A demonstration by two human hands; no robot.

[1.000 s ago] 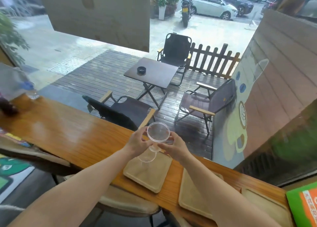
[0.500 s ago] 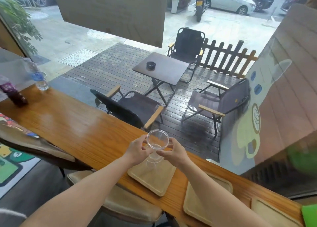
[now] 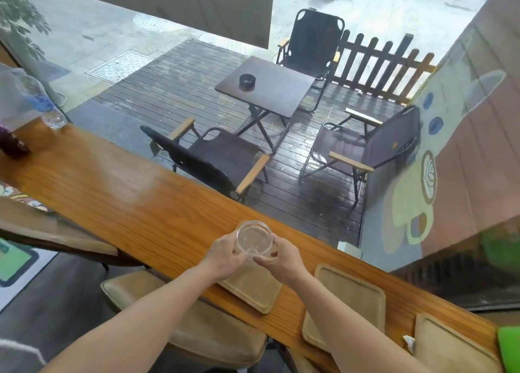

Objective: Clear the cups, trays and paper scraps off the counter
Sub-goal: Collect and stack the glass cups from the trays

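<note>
Above the partly hidden tray (image 3: pixel 253 291), left hand (image 3: pixel 225 253) and right hand (image 3: pixel 281 255) clasp a clear cup (image 3: pixel 254 237)

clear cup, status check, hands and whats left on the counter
Left hand and right hand both on clear cup, held above nearest tray. Two more trays on counter. Nothing blocking.

No legible text, labels or numbers anywhere.

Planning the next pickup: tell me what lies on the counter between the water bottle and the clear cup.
Nothing: in the head view, the counter is bare wood from the bottle to the cup.
</note>
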